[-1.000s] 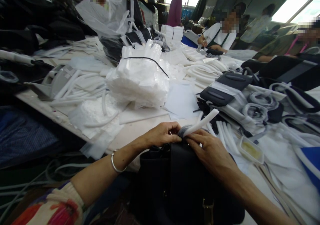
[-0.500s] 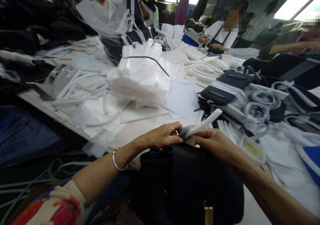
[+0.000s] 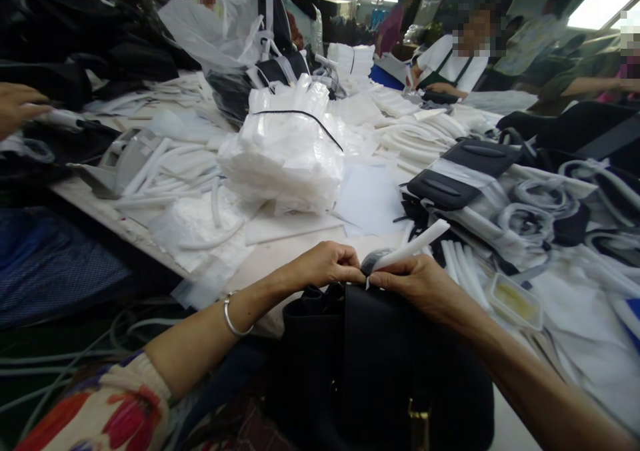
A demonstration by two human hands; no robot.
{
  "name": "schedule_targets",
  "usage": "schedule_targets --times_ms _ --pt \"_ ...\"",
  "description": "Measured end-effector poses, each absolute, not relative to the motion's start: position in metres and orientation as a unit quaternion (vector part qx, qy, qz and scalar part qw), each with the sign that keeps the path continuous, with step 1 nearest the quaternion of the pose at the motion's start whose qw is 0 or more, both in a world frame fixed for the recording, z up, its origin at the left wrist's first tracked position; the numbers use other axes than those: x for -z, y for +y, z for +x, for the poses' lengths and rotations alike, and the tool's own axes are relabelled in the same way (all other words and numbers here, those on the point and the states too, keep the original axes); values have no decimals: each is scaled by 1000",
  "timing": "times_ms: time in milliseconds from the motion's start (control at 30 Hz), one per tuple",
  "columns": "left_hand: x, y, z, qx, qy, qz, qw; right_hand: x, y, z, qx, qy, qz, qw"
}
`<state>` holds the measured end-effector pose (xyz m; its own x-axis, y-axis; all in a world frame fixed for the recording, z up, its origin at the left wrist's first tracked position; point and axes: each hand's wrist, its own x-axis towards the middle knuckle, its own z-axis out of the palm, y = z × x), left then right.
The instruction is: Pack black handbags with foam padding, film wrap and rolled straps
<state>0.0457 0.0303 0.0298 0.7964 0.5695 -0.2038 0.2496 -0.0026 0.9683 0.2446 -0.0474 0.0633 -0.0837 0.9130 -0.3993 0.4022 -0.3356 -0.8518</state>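
A black bag (image 3: 370,364) with a gold clasp stands at the table's near edge, right in front of me. At its top edge, my left hand (image 3: 324,266) and my right hand (image 3: 415,283) pinch together on the grey-wrapped end of a white foam tube (image 3: 410,245) that slants up to the right. Fingers of both hands are closed on that end. A silver bangle circles my left wrist (image 3: 235,312).
Bagged white foam pieces (image 3: 285,151) sit mid-table among loose white tubes (image 3: 165,171). Black bag parts (image 3: 460,171) and wrapped coils (image 3: 525,217) lie right, with a small tray (image 3: 515,301). Another person's hand (image 3: 17,104) is at far left. People sit across the table.
My hands stay pinched on the tube's end with small finger shifts. The view has drifted slightly, and another person's hand has come into sight at far left.
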Motion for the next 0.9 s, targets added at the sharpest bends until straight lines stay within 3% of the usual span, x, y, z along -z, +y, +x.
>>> schedule_targets --times_ms 133,433,633,900 --pt "-34 31 42 -117 299 725 609 -67 -48 239 -480 -532 -653 246" --pt "-41 32 38 -84 231 711 659 -66 -43 235 -449 -568 -649 234" --pt "-49 44 43 8 215 685 697 -73 -47 230 -412 -563 -686 210" --pt "-47 46 48 -51 208 710 671 -64 -49 234 -448 -549 -661 247"
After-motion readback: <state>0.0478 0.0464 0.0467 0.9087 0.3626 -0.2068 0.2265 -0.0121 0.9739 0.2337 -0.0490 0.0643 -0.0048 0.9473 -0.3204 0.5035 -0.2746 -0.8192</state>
